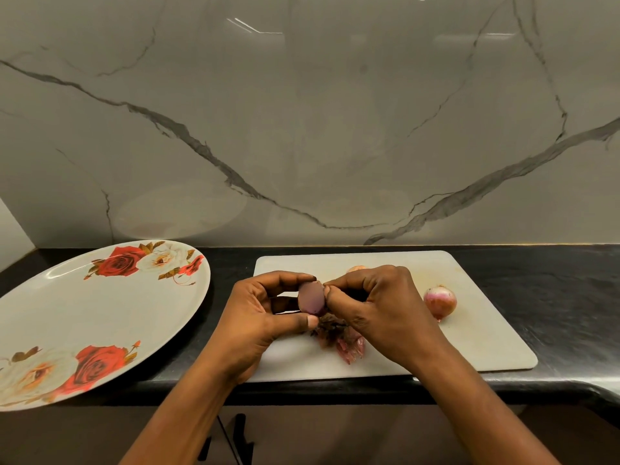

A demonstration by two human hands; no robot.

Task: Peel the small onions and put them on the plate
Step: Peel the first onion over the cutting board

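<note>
Above the board (469, 313), the left hand (255, 317) is pinching the onion (312, 298) upright between thumb and forefinger while the right hand (385, 307) is nipping its top edge, and the plate (100, 313) is lying leftward, nearer the left hand

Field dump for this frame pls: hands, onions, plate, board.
left hand: grips purple onion
right hand: pinches that onion's top edge
cutting board: unpeeled onion at right; another onion partly hidden behind right hand
peels: heaped on board under hands
plate: left of board, no onions on it
</note>
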